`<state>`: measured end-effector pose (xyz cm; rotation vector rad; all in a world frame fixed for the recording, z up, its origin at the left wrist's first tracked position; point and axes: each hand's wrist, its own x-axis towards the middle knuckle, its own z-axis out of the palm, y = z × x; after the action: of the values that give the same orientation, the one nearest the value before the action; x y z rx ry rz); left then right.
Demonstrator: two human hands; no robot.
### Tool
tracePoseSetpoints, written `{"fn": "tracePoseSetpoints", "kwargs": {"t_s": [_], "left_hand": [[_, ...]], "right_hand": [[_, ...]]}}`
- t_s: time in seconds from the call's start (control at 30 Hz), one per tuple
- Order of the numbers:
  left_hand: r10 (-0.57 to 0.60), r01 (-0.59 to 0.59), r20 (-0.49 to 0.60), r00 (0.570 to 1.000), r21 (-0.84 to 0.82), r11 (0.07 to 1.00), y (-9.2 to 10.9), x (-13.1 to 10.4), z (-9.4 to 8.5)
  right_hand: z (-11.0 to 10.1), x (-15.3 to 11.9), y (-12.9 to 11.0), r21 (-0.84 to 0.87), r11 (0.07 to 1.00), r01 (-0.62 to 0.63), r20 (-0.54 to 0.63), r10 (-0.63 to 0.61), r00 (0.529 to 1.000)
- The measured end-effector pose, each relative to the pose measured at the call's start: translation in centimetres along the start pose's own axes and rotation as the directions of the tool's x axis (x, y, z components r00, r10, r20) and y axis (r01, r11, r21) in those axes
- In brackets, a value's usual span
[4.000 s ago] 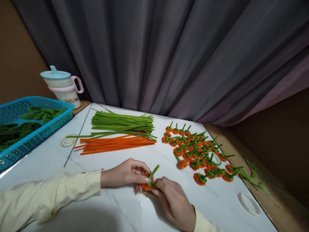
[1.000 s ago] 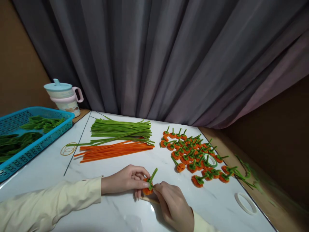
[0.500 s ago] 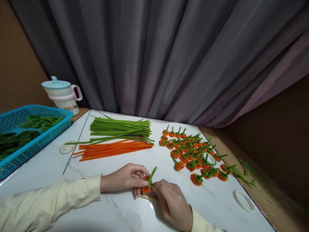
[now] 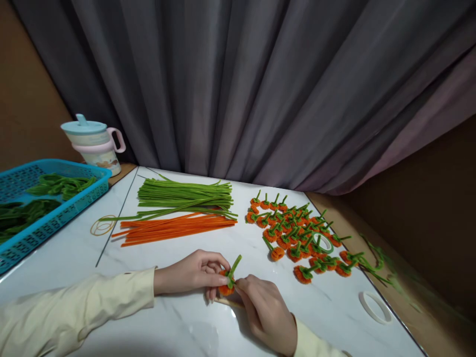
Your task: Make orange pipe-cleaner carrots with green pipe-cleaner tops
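A small pipe-cleaner pumpkin (image 4: 225, 289), orange with an upright green stem, is pinched between the thumb and fingers of my left hand (image 4: 197, 272). At its right side my right hand (image 4: 266, 307) is closed, thumb and forefinger gripping the short green pipe cleaner (image 4: 232, 283) at the base of the stem. My right fingertips partly hide that green end. Under the hands lies a thin tan strip (image 4: 230, 302), mostly covered. Beyond them are a bundle of orange pipe cleaners (image 4: 178, 229) and a bundle of green pipe cleaners (image 4: 182, 195).
Several finished-looking orange pumpkins (image 4: 277, 254) stand grouped at the right, with a green tape roll (image 4: 329, 248) among them. A white ring (image 4: 375, 308) lies near the right edge. At left are rubber bands (image 4: 101, 227), a blue basket (image 4: 74, 206) of green pieces and a lidded cup (image 4: 92, 144).
Both hands keep almost the same pose on the pumpkin. The view has shifted very slightly; nothing has been picked up or let go.
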<state>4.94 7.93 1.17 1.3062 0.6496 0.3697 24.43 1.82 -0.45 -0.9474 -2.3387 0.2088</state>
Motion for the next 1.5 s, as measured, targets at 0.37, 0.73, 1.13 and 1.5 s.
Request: {"fn": "tracePoseSetpoints", "kwargs": {"t_s": [0.37, 0.73, 1.13, 1.5], "left_hand": [[0.016, -0.016, 0.006, 1.0, -0.005, 1.0, -0.21, 0.01, -0.06], [0.025, -0.025, 0.011, 1.0, -0.011, 1.0, -0.32, 0.0, -0.09], [0.018, -0.018, 0.005, 1.0, -0.006, 1.0, -0.21, 0.0, -0.05], [0.02, -0.02, 0.011, 1.0, -0.004, 1.0, -0.21, 0.0, -0.04]], "right_hand": [[0.02, -0.01, -0.05, -0.009, 1.0, -0.002, -0.004, 0.002, 1.0], [-0.02, 0.0, -0.05, -0.013, 1.0, -0.004, -0.002, 0.004, 1.0], [-0.09, -0.01, -0.05, -0.024, 1.0, 0.003, 0.004, -0.003, 1.0], [0.01, -0.04, -0.01, -0.018, 1.0, -0.002, 0.005, 0.002, 1.0]]}}
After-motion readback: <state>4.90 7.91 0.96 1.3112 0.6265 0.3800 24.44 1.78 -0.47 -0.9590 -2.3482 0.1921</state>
